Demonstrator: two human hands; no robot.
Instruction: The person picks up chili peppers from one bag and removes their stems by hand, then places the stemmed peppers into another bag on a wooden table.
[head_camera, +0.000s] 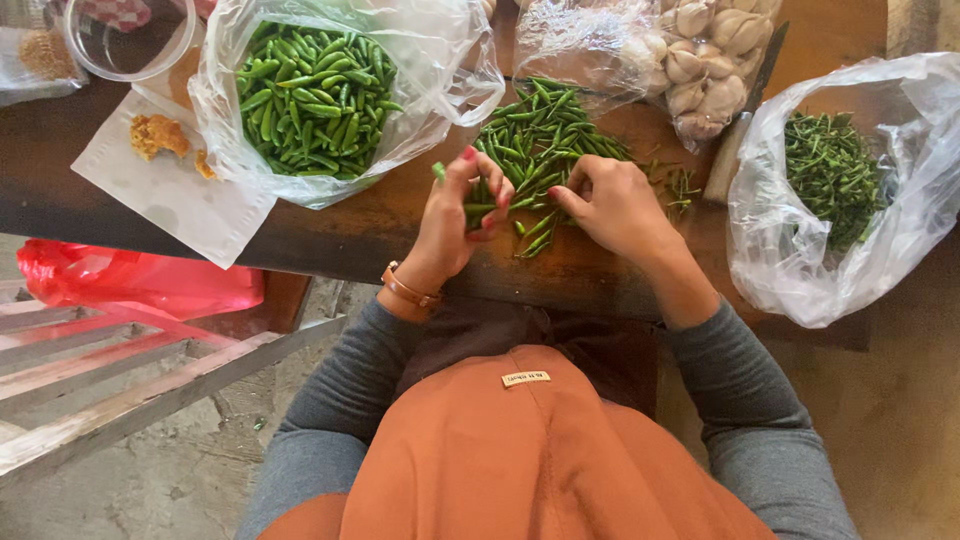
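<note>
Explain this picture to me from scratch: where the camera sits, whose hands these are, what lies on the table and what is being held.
There is no machine. One camera on the person's head looks down at their own bare hands. The left hand pinches a green chili; the right hand rests on the loose chili pile on the wooden table. Around it lie a bag of green chilies, a bag of stems, a bag of garlic and a white sheet.
</note>
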